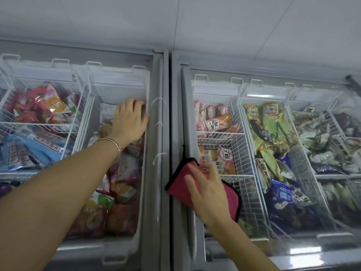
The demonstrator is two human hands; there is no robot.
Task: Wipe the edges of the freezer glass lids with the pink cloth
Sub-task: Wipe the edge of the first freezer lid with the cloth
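Left freezer lid [154, 133]: left hand [130, 118] flat, mid-frame.
Right freezer lid [187, 114]: pink cloth [182, 178] under right hand [207, 192], lower centre.

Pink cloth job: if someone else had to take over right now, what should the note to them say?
Left hand: flat on the left freezer's glass lid, near its right edge, holding nothing.
Right hand: pressing the pink cloth flat on the left edge of the right freezer's lid, partway along its length, fingers spread over it.
Done: cannot tell which edges are already wiped.
Left: carry on along this edge, then round the other lid edges on both freezers.
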